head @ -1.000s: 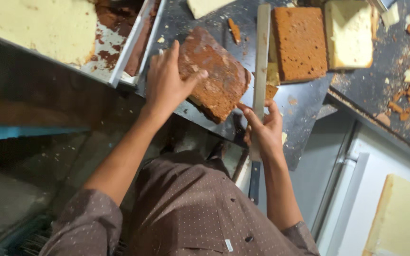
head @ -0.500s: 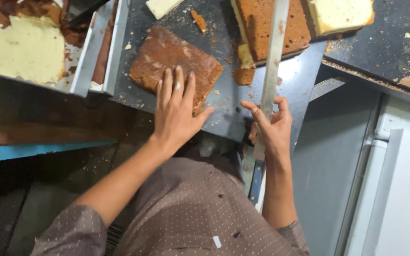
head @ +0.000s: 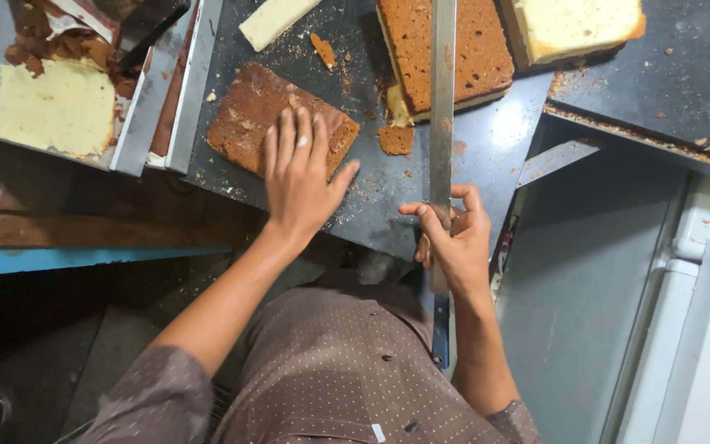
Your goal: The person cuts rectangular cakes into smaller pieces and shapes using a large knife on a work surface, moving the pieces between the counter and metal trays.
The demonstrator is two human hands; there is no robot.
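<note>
Head view, looking straight down. Dark grey metal worktop (head: 421, 189), crumb-strewn, its near edge right at the person's waist; a bare strip runs between the cakes. Shiny steel tray (head: 137, 107) at the left holds a pale yellow sponge sheet (head: 55, 107) with brown crust scraps. Large brown-topped rectangular sponge slab (head: 474, 49) lies far centre; a pale slab beside it at top right (head: 577, 25).

Brown-crusted square sponge piece (head: 260, 115) lies left of centre, close to the tray. Left hand (head: 301, 168) lies flat on it, fingers spread, palm pressing, grasping nothing. The sponge looks light, soft and crumbly; likely tears if pinched, so best held flat-handed or lifted from underneath.

Long flat steel knife (head: 441, 115) runs from the waist out across the large slab. Right hand (head: 454, 242) is curled around its handle end, thumb along the blade.

Small cake offcuts (head: 396, 136) lie beside the blade. Open room is limited: tray to the left, slabs ahead, counter drop-off to the right.
</note>
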